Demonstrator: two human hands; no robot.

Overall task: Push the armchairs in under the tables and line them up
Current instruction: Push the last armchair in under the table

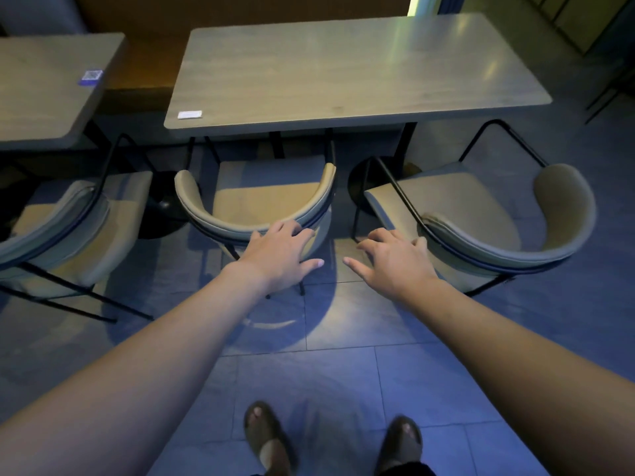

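Both arms reached forward toward the near edge of the middle table (343, 73). The left hand (280, 255) lay fingers spread and nearly straight on the curved backrest of the centre armchair (254, 201), touching its top edge and gripping nothing. That chair stood square to the table, its seat front tucked just under the tabletop. The right hand (395, 259) was likewise open, fingers splayed, its tips at or just short of the near end of the right armchair (488, 231); whether they actually touched the backrest could not be told. This chair sat turned at an angle, its seat corner near the table's black pedestal base (364, 187), its back swung out to the right, mostly clear of the tabletop. A third armchair (72, 228) stood at the left table (44, 97), also skewed. Judged step: centre chair about done, right chair next. The next move would likely call for rotating the right chair square to the table edge, then pushing it in level with the centre one, minding the pedestal base.
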